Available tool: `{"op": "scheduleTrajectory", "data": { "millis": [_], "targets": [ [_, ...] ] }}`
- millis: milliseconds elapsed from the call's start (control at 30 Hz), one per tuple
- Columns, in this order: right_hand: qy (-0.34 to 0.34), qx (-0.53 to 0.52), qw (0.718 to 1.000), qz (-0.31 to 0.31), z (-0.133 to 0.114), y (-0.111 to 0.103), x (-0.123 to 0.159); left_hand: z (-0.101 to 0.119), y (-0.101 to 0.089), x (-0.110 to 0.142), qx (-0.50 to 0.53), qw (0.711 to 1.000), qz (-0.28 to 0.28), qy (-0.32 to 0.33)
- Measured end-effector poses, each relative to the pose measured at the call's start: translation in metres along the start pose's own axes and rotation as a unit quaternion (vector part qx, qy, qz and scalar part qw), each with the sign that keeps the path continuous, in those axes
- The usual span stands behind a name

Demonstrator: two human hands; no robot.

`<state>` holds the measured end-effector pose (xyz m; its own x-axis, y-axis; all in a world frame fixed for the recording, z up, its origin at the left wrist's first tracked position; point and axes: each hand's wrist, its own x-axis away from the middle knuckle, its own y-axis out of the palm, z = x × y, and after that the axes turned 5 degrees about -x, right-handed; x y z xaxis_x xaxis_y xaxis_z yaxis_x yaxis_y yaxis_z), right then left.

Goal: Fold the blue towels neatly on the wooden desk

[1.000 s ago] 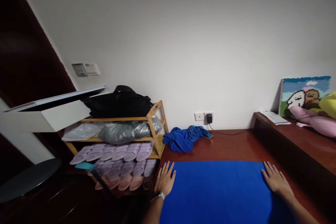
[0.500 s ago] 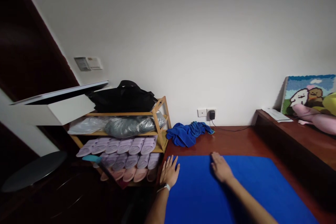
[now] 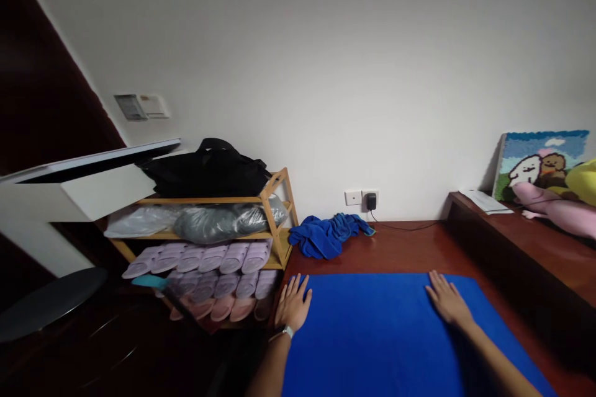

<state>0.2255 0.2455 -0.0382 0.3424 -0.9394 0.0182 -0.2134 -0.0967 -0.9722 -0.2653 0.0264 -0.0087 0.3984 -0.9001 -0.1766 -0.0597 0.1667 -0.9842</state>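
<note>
A flat blue cloth (image 3: pixel 367 329) lies spread over the reddish-brown wooden surface (image 3: pixel 400 248). My left hand (image 3: pixel 293 305), with a watch at the wrist, rests palm down on the cloth's far left corner, fingers spread. Toward the far right corner, my right hand (image 3: pixel 449 303) lies flat on the cloth with its fingers stretched out along the far edge. Neither hand grips anything. Beyond the cloth, a crumpled blue towel (image 3: pixel 326 236) sits against the wall.
On the left stands a wooden rack (image 3: pixel 279 217) with several slippers (image 3: pixel 209 257), plastic-wrapped bundles (image 3: pixel 209 222) and a black bag (image 3: pixel 209 170). A plugged-in black adapter (image 3: pixel 371 201) is at the wall. A raised ledge on the right bears papers (image 3: pixel 484 201) and a pink plush toy (image 3: pixel 554 206).
My right hand has slid rightward along the cloth's far edge, from near its middle toward the right corner. My left hand stays at the left corner. The view has shifted slightly right.
</note>
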Motion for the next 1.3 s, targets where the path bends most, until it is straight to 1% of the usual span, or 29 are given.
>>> {"op": "scheduleTrajectory", "data": {
  "millis": [33,67,100,133,200,300,367,433,567,633,667,733,767,833,900,967,1000,1033,1067,1100,1133,1167,1200,1233,1300],
  "targets": [
    [0.032,0.012,0.999,0.011,0.032,0.000,-0.001,0.000,-0.001,0.000,0.000,1.000,-0.003,0.000],
    [0.057,0.023,0.998,0.020,0.059,0.000,-0.002,0.001,-0.002,0.000,-0.001,1.000,-0.005,0.000],
    [0.074,0.031,0.996,0.029,0.080,0.002,-0.002,0.001,-0.002,0.000,-0.001,1.000,-0.008,-0.001],
    [0.084,0.038,0.995,0.036,0.095,0.004,-0.002,0.001,-0.002,-0.001,-0.002,1.000,-0.009,-0.002],
    [0.085,0.048,0.994,0.044,0.109,0.009,-0.001,0.001,-0.002,-0.001,-0.003,1.000,-0.007,-0.003],
    [0.072,0.058,0.995,0.043,0.108,0.013,0.000,0.001,-0.001,-0.002,-0.002,1.000,-0.001,-0.001],
    [0.075,0.063,0.995,0.034,0.102,0.011,0.002,0.000,0.000,-0.001,-0.003,1.000,-0.003,0.000],
    [0.082,0.065,0.994,0.025,0.097,0.003,0.003,0.001,0.000,-0.001,-0.004,1.000,-0.004,0.001],
    [0.101,0.063,0.993,0.008,0.081,-0.023,0.002,0.002,-0.002,0.000,-0.002,1.000,-0.005,-0.002],
    [0.110,0.063,0.992,0.009,0.063,-0.034,-0.001,0.003,-0.003,0.001,-0.001,1.000,-0.010,-0.005],
    [0.104,0.063,0.992,0.014,0.050,-0.037,-0.003,0.003,-0.004,0.001,-0.001,1.000,-0.010,-0.005],
    [0.069,0.066,0.995,0.031,0.012,-0.036,-0.007,0.004,-0.005,0.001,-0.003,1.000,-0.007,-0.005],
    [0.039,0.063,0.997,0.037,-0.014,-0.033,-0.008,0.004,-0.005,0.002,-0.003,1.000,-0.005,-0.004],
    [-0.038,0.043,0.998,0.037,-0.076,-0.021,-0.006,0.004,-0.005,0.002,-0.004,1.000,-0.004,-0.003],
    [-0.128,-0.022,0.991,0.012,-0.145,-0.008,0.002,0.004,-0.005,0.003,0.000,1.000,-0.004,-0.003],
    [-0.187,-0.074,0.979,-0.024,-0.211,0.002,0.014,0.004,-0.004,0.003,0.007,1.000,0.000,-0.002],
    [-0.207,-0.091,0.973,-0.043,-0.238,0.006,0.020,0.003,-0.003,0.003,0.010,1.000,0.003,-0.001],
    [-0.217,-0.103,0.969,-0.061,-0.260,0.009,0.025,0.003,-0.002,0.003,0.012,1.000,0.006,0.000],
    [-0.220,-0.111,0.966,-0.077,-0.276,0.011,0.028,0.002,-0.001,0.003,0.012,1.000,0.009,0.001],
    [-0.220,-0.117,0.964,-0.087,-0.286,0.013,0.031,0.001,0.000,0.003,0.010,1.000,0.010,0.002],
    [-0.218,-0.120,0.964,-0.092,-0.289,0.013,0.031,0.001,0.000,0.003,0.007,1.000,0.010,0.002],
    [-0.214,-0.121,0.965,-0.092,-0.286,0.014,0.031,0.000,0.001,0.002,0.005,1.000,0.009,0.001],
    [-0.208,-0.118,0.967,-0.088,-0.278,0.014,0.030,0.000,0.001,0.002,0.003,1.000,0.007,0.001],
    [-0.201,-0.111,0.970,-0.082,-0.265,0.013,0.028,0.000,0.001,0.002,0.003,1.000,0.005,0.000],
    [-0.176,-0.091,0.978,-0.066,-0.224,0.011,0.024,0.000,0.001,0.002,0.003,1.000,0.001,-0.001]
  ]
}}
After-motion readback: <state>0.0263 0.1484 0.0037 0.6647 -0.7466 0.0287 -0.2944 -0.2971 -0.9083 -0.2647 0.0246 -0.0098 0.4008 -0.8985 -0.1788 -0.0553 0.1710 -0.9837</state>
